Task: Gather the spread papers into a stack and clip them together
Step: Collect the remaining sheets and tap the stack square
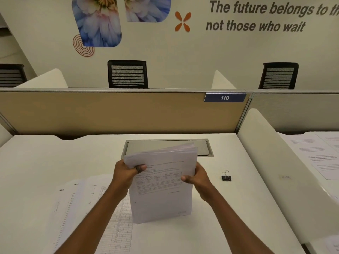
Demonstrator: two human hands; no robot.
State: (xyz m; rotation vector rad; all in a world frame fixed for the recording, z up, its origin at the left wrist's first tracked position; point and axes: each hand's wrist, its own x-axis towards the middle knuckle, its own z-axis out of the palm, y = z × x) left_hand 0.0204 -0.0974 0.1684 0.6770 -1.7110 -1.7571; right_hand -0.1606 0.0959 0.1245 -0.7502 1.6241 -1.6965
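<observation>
A stack of printed papers (pixel 161 195) stands upright on its lower edge on the white desk (pixel 229 208), its top leaning away from me. My left hand (pixel 126 171) grips its upper left edge, thumb on the front sheet. My right hand (pixel 197 176) grips the right edge, thumb across the front. Several more printed sheets (pixel 82 208) lie spread flat on the desk to the left, partly under my left forearm. A black binder clip (pixel 226 177) sits on the desk to the right of my right hand, apart from it.
A grey cable hatch (pixel 205 149) is set into the desk behind the stack. A tan partition (pixel 110 112) closes the back. A white divider (pixel 271 153) bounds the right side, with other papers (pixel 319 154) on the neighbouring desk.
</observation>
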